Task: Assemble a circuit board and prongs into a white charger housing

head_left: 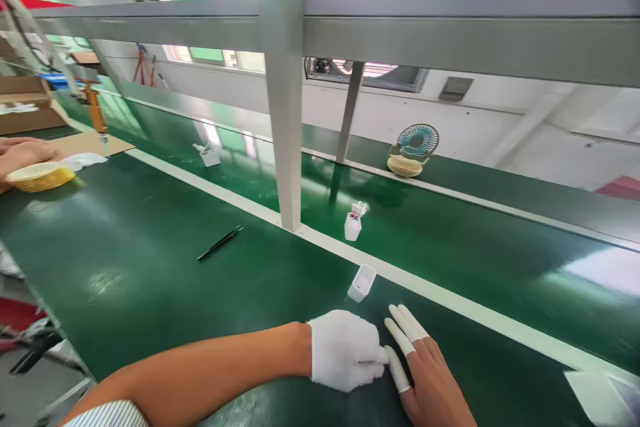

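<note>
The left hand wears a white glove and rests on the green table near its front edge. The fingers are curled inward, and the fingertips touch the thumb cot of the right hand. No separate object is visible in its grasp.

The right hand lies flat on the table, palm down, just beside the left hand. White finger cots cover the thumb and two fingers. The fingers are extended and held close together. This hand holds nothing.

A small white open case lies on the table just beyond both hands, close to the white stripe that borders the conveyor belt. It is apart from both hands.

A second small white case, with its lid raised, stands on the belt beyond the stripe. A third white case stands farther along the belt to the left. Black tweezers lie on the table, well apart from the hands. A grey upright post rises from the stripe. A small fan stands on the far side of the belt.

At the far left, another person's hand rests beside a yellow tape roll.
</note>
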Demonstrator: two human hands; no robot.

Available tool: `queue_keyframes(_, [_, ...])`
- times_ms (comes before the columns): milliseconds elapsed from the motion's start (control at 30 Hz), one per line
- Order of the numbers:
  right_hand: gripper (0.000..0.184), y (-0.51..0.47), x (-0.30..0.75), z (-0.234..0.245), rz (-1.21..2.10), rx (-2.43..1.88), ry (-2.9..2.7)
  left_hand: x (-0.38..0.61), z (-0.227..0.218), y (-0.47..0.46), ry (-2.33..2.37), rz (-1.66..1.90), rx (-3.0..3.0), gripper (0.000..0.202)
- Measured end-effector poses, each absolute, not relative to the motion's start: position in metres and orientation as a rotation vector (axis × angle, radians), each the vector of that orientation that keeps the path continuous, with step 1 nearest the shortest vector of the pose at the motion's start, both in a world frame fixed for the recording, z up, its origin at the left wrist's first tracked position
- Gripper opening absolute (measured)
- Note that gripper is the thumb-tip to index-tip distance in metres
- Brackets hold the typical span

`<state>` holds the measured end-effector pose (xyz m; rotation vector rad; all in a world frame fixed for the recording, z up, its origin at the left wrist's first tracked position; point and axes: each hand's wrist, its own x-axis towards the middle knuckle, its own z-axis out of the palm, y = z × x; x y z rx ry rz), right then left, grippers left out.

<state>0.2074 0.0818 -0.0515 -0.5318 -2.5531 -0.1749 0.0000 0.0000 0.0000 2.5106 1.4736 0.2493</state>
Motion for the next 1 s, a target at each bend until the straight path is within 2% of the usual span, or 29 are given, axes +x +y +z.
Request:
queue_keyframes(267, [0.045,0.0807,0.2063,-0.0425,-0.073,-0.601,-2.555,-0.0007,-0.0068,0.0035,1.574,0.363,2.395,0.021])
queue_keyframes(1000, [0.044,0.0831,0.2076,-0.0463,-0.015,-0.605,-2.600,0.0009,-0.0052,0.0056,1.573,0.335,2.270,0.019])
